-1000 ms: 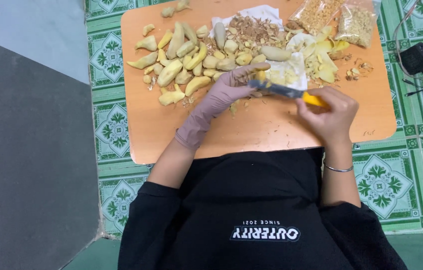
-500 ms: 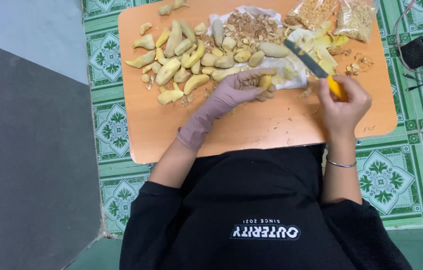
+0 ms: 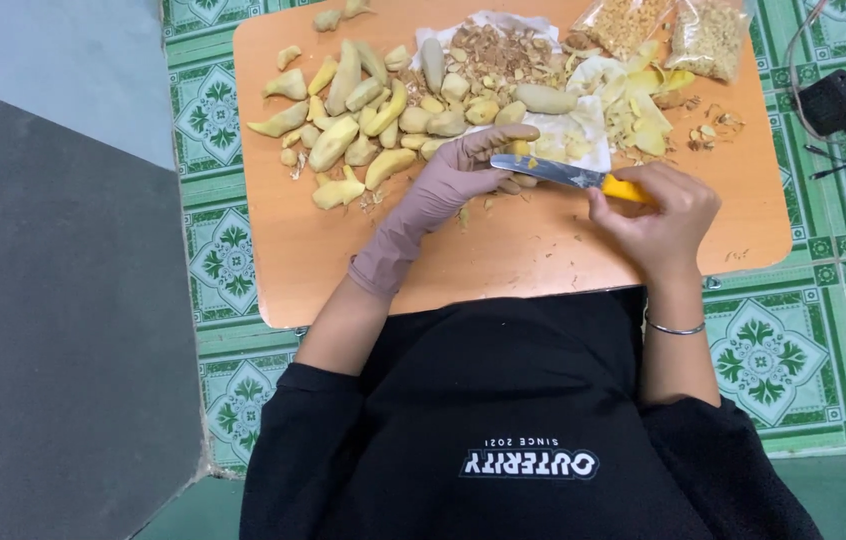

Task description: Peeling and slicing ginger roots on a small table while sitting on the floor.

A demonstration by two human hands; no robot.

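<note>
We see two clear plastic bags at the table's [image 3: 503, 265] far right edge, side by side: the left bag [image 3: 628, 20] holds pale tan bits, the right bag [image 3: 708, 35] yellowish-brown crumbs. Neither label nor screen shows.

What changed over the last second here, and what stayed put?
The right hand lifted the yellow-handled knife up and away, blade pointing toward the far side of the board, then brought it back down level against the piece in the gloved left hand. The left hand kept its grip near the peeled pieces; the wooden board stayed put.
</note>
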